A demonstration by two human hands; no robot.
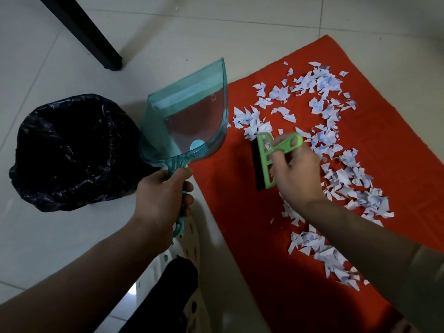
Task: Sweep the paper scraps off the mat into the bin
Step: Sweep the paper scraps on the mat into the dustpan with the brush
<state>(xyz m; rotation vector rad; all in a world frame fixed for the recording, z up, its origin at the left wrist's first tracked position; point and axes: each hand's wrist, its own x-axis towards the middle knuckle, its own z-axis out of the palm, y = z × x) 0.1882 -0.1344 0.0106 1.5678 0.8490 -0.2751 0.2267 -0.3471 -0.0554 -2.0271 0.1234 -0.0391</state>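
- The paper scraps (331, 145) lie scattered across the red mat (252, 224), none yet in the dustpan.
- Your right hand (298, 174) grips the green hand brush (266, 159), its black bristle edge down on the mat beside the scraps, placed to push them left.
- Your left hand (163, 198) clasps the handle of the teal dustpan (189, 116), held raised and tilted between mat and bin (72, 150).
- Both forearms reach forward, well apart.

Dim, soft indoor light; faint shadows spread over the pale floor (72, 44) near the top. Wide-angle bending curves the edges, and the lower right corner blurs noticeably
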